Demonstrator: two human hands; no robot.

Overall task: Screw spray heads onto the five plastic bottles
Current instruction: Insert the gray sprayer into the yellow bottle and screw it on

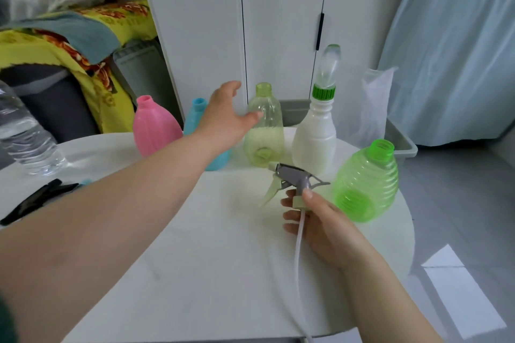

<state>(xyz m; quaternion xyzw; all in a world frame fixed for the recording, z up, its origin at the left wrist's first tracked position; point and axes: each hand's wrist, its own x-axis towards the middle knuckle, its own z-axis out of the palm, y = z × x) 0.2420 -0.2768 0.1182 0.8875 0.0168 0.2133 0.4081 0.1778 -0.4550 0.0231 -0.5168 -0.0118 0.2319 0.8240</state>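
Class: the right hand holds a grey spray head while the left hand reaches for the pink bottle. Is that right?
No: the head view shows the left hand reaching for the pale green bottle; the right hand holds the spray head.

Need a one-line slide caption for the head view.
Left hand reaches toward the pale green bottle while the right hand holds a grey spray head above the white table.

Pink bottle (156, 127), blue bottle (198, 117), pale yellow-green bottle (264, 131), white bottle (315, 139), bright green ribbed bottle (366, 184), grey spray head (295, 178).
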